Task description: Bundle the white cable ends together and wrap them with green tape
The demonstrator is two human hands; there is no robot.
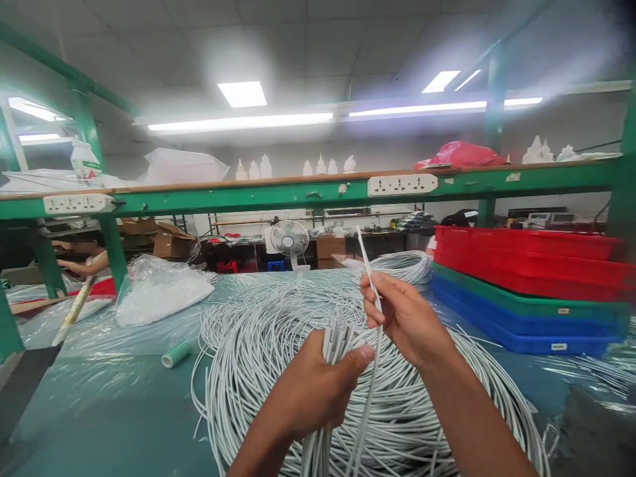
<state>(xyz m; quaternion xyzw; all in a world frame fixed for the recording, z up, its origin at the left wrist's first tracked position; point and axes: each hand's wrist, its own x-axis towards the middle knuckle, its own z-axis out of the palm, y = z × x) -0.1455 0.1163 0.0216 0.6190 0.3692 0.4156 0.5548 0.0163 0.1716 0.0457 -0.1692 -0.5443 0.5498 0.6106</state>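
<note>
At lower centre, over the cable coil [258,377] on the bench [124,414], the left hand [320,384] clasps a cable bundle [338,339]; the right hand [400,311] pinches a single cable [365,255]. Keeping the bundle's ends level should help.

A red mark resembling a capital "A" is carried on the printed label [90,173] of the white bottle [83,154] at the upper left; the remaining print is too blurred to be read. A small tag [563,311] is fixed to the green tray [507,297], and a white sticker [558,346] with dark characters is fixed to the lowest blue tray [521,342]; neither can be read. No legible text is shown on the pale patches [513,177] attached to the green beam [278,193].
</note>
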